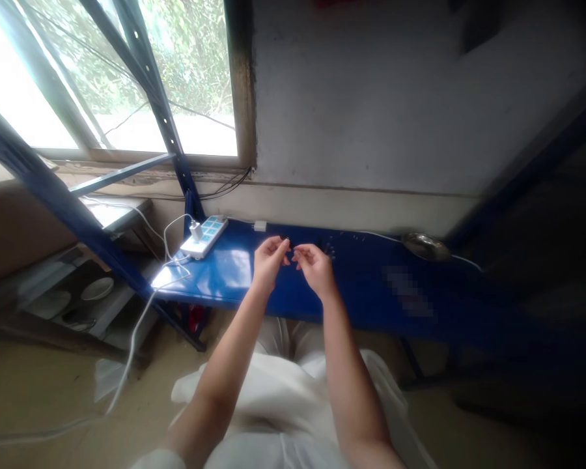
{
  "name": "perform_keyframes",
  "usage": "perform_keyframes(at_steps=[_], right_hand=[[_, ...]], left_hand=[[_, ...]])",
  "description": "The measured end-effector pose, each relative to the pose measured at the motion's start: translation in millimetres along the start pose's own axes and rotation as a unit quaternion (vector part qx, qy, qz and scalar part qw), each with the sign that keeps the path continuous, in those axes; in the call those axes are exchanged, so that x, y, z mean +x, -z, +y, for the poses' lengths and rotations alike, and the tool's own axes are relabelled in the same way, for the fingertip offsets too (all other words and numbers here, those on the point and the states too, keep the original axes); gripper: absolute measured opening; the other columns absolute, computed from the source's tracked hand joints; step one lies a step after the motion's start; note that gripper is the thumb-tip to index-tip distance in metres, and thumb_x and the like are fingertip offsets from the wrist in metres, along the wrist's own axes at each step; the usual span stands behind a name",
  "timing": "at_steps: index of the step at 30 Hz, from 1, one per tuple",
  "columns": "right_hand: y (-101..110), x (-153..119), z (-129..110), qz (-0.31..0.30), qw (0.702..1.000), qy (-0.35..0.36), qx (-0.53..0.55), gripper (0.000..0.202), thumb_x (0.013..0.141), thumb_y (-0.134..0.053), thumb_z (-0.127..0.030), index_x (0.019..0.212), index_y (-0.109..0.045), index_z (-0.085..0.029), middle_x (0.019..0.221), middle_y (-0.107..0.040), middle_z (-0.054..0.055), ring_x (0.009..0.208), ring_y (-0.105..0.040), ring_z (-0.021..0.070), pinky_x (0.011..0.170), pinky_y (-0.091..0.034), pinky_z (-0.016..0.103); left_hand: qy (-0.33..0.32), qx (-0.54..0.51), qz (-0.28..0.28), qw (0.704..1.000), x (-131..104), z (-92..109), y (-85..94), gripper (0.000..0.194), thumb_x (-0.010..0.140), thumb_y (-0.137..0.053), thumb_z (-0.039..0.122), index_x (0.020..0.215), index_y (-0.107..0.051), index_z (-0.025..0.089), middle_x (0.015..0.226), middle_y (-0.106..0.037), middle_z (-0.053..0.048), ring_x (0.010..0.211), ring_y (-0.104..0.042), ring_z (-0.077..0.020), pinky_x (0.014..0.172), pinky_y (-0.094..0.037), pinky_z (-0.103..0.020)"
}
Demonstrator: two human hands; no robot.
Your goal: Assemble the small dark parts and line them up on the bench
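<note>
Both hands are raised close together above the blue table [356,286]. My left hand [271,262] is closed in a pinch, with a small dark thing at its fingertips that is too small to name. My right hand [314,268] is closed too, its thumb and fingers pressed together beside the left fingertips; whatever it holds is too small to make out. Just behind the right hand, several small pieces [330,249] lie on the table.
A white power strip [206,237] with a plugged-in charger [196,230] lies at the table's left end, its cable hanging to the floor. A white adapter [260,226] and a shiny metal dish [426,247] sit along the back edge. Blue posts [161,111] rise at the left.
</note>
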State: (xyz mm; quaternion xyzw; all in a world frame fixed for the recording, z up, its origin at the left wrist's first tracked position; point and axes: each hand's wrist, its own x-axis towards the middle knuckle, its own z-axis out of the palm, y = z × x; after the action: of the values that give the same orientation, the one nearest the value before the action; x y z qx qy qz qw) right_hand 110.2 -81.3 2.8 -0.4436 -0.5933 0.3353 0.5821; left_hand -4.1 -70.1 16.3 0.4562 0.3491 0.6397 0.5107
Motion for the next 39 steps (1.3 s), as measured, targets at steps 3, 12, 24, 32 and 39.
perform_keyframes(at_steps=[3,12,24,32,39], right_hand=[[1.3,0.4,4.5,0.012,0.997,0.034,-0.063,0.03,0.077,-0.055,-0.046,0.084,-0.059,-0.017,0.078,-0.062,0.005,0.062,-0.055,0.013,0.06,-0.047,0.028],[8.4,2.0,17.4,0.054,0.99,0.012,-0.133,0.03,0.076,-0.054,-0.044,0.082,-0.06,-0.016,0.074,-0.059,0.005,0.067,-0.053,0.0154,0.064,-0.046,0.03],[38.8,22.8,16.1,0.121,0.985,-0.026,-0.122,0.029,0.069,-0.06,-0.043,0.078,-0.06,-0.015,0.073,-0.063,0.005,0.065,-0.057,0.015,0.064,-0.047,0.029],[86.8,20.0,50.9,0.098,0.97,-0.079,-0.207,0.023,0.067,-0.06,-0.038,0.076,-0.061,-0.016,0.071,-0.064,0.004,0.065,-0.058,0.0155,0.064,-0.046,0.029],[98.5,7.8,76.0,0.058,0.931,-0.169,-0.318,0.011,0.065,-0.058,-0.028,0.068,-0.058,-0.017,0.069,-0.065,0.004,0.066,-0.06,0.0159,0.064,-0.043,0.026]], left_hand=[[0.002,0.004,0.026,1.0,1.7,0.0,2.1,0.035,0.065,-0.07,0.038,0.083,-0.056,0.012,0.063,-0.057,0.002,0.042,-0.047,-0.003,0.044,-0.038,-0.017],[0.011,0.032,0.075,0.997,5.6,-1.0,11.3,0.032,0.067,-0.069,0.037,0.082,-0.055,0.012,0.063,-0.055,0.003,0.041,-0.044,-0.0022,0.044,-0.036,-0.017],[0.015,0.15,-0.028,0.988,23.2,-26.1,-9.9,0.031,0.067,-0.066,0.038,0.082,-0.057,0.013,0.068,-0.058,0.0,0.045,-0.049,-0.0051,0.042,-0.039,-0.018],[0.0,0.383,-0.183,0.906,33.5,-76.0,-32.2,0.018,0.064,-0.068,0.026,0.073,-0.063,0.012,0.071,-0.063,-0.003,0.063,-0.054,-0.0109,0.059,-0.042,-0.022],[0.018,0.417,-0.158,0.895,29.9,-110.2,-38.7,0.02,0.066,-0.067,0.027,0.079,-0.066,0.013,0.076,-0.065,-0.004,0.065,-0.056,-0.0122,0.06,-0.044,-0.023]])
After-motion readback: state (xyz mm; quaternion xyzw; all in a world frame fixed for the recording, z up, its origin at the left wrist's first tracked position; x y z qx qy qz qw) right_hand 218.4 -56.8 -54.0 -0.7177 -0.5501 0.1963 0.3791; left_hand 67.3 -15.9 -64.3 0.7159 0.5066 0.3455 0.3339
